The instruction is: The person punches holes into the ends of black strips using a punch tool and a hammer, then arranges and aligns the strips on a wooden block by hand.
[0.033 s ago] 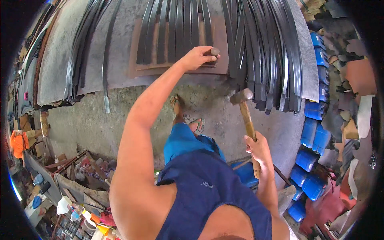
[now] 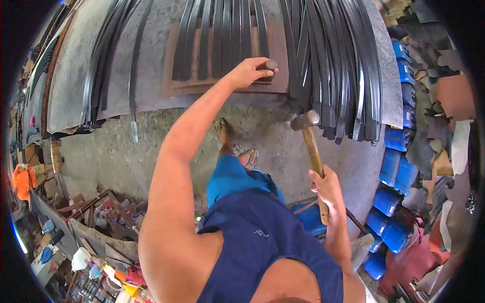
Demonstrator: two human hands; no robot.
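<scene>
My left hand (image 2: pixel 247 73) is closed around a short metal punch (image 2: pixel 271 65), its round flat top showing between thumb and fingers. Its lower end is hidden by my hand. The hand rests over the brown board (image 2: pixel 279 50) at the table's near edge, by the end of the rightmost of several black straps (image 2: pixel 222 53) lying there side by side. In my right hand (image 2: pixel 327 189) is a hammer (image 2: pixel 313 146), gripped by its wooden handle. The hammer's metal head is raised in front of the table edge, apart from the punch.
More black straps (image 2: pixel 348 76) lie in a thick bundle on the right of the grey table (image 2: pixel 151 55), their ends overhanging its edge. Another strap bundle (image 2: pixel 103 55) is on the left. Blue containers (image 2: pixel 396 166) line the right side, beside scattered leather scraps (image 2: pixel 454 96).
</scene>
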